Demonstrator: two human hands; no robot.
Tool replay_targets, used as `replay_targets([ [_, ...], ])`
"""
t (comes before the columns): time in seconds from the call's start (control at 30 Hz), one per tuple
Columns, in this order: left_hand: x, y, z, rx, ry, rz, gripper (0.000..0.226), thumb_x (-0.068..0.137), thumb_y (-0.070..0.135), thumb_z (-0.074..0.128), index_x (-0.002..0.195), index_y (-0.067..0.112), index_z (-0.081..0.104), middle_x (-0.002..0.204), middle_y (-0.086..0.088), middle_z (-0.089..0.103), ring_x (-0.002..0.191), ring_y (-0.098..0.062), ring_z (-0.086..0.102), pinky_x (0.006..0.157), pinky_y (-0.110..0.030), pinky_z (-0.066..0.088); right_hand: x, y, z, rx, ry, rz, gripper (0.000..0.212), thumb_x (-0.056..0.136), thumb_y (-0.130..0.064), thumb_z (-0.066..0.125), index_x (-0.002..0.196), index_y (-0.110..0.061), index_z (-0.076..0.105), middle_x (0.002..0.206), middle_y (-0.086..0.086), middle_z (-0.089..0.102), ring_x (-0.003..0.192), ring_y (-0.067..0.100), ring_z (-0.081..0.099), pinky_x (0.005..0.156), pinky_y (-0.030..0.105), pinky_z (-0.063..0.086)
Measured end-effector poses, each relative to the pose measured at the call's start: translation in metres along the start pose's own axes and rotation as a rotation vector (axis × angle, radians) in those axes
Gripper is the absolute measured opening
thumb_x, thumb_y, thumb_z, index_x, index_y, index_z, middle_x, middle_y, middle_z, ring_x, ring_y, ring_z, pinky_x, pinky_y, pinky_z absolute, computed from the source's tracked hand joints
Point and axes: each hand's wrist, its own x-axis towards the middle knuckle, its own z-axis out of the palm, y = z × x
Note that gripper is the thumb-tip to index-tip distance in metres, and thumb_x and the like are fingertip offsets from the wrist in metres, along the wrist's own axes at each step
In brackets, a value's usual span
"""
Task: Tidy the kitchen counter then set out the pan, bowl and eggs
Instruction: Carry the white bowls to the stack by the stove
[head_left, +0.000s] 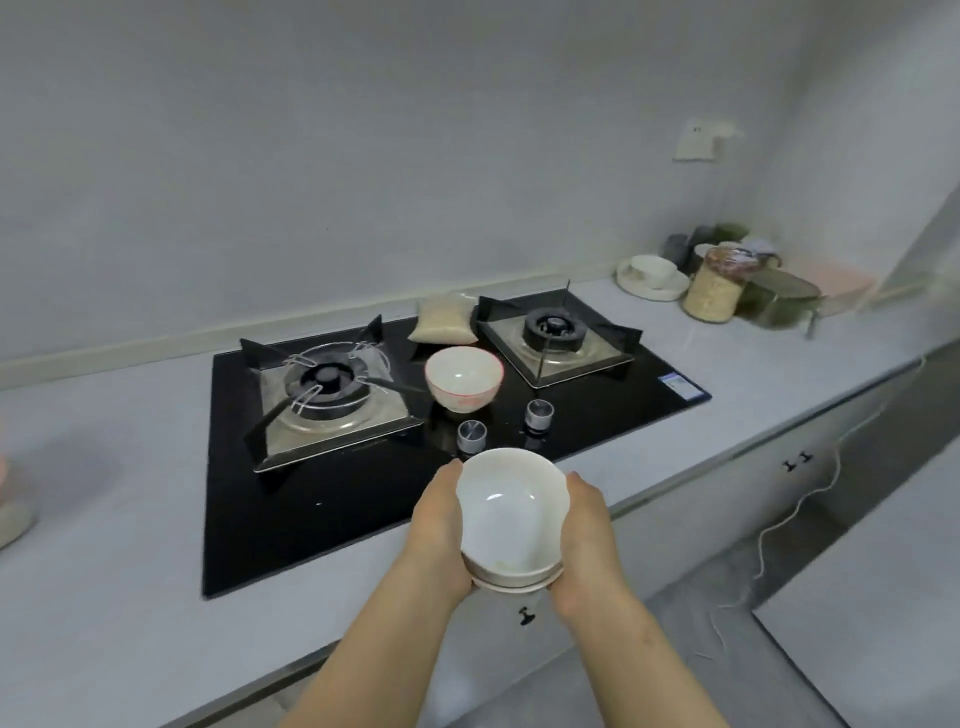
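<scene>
While the white bowl (511, 512) is held above the front edge of the hob (311, 519), the task is judged to be in its tidying stage. A pinkish dish (511, 584) is seen nested under the bowl and is carried with it. The left hand (436, 525) is clasped against the bowl's left wall and the right hand (587, 530) against its right wall. Both forearms are extended forward, and the bowl is tipped slightly toward the camera. A red-rimmed bowl (464, 378) is left standing on the hob between the two burners, with a bag of grain (445, 318) just behind it. A jar (714, 291) and a cup on a saucer (652, 275) are grouped at the counter's (104, 597) far right. No pan or eggs are shown, so the setting-out is judged not yet begun.
</scene>
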Motion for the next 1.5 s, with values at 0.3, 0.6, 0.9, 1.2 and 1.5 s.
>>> replay_targets([
  [0.3,0.042,-0.011,0.130,0.186,-0.012,0.019,0.030,0.091,0.033,0.051,0.112,0.012,0.061,0.091,-0.011,0.068,0.077,-0.027,0.062,0.058,-0.027,0.049,0.076,-0.067,-0.081,0.103,0.102,0.009,0.034,0.096,-0.037,0.035,0.121,-0.020,0.051,0.113,0.012,0.060,0.102,0.031,0.059,0.067,0.030,0.047],
  [0.6,0.133,0.014,0.244,0.324,-0.174,0.059,0.028,0.092,0.028,0.050,0.111,0.011,0.061,0.092,-0.009,0.065,0.070,-0.025,0.059,0.050,-0.021,0.043,0.175,-0.149,-0.113,0.166,0.202,-0.069,0.027,0.097,-0.030,0.035,0.106,-0.020,0.058,0.103,0.007,0.063,0.086,0.027,0.058,0.059,0.026,0.043],
  [0.9,0.200,0.021,0.338,0.342,-0.218,0.045,0.028,0.091,0.038,0.050,0.106,0.016,0.059,0.090,-0.007,0.063,0.082,-0.028,0.059,0.075,-0.034,0.046,0.252,-0.201,-0.147,0.292,0.246,-0.076,0.020,0.100,-0.034,0.032,0.109,-0.023,0.046,0.090,-0.002,0.056,0.079,0.017,0.055,0.063,0.028,0.044],
  [1.2,0.283,0.016,0.446,0.244,-0.078,0.025,0.046,0.090,0.044,0.053,0.126,0.014,0.051,0.116,-0.012,0.057,0.113,-0.032,0.054,0.100,-0.042,0.043,0.375,-0.260,-0.192,0.263,0.201,-0.019,0.024,0.099,-0.036,0.039,0.115,-0.020,0.047,0.096,0.004,0.057,0.082,0.022,0.054,0.073,0.033,0.045],
  [1.5,0.343,0.002,0.530,0.132,0.145,0.084,0.034,0.092,0.043,0.051,0.114,0.018,0.052,0.107,-0.009,0.056,0.099,-0.028,0.053,0.091,-0.037,0.043,0.515,-0.299,-0.230,-0.012,0.082,0.030,0.027,0.098,-0.035,0.037,0.107,-0.014,0.052,0.099,0.009,0.057,0.098,0.029,0.055,0.089,0.039,0.046],
])
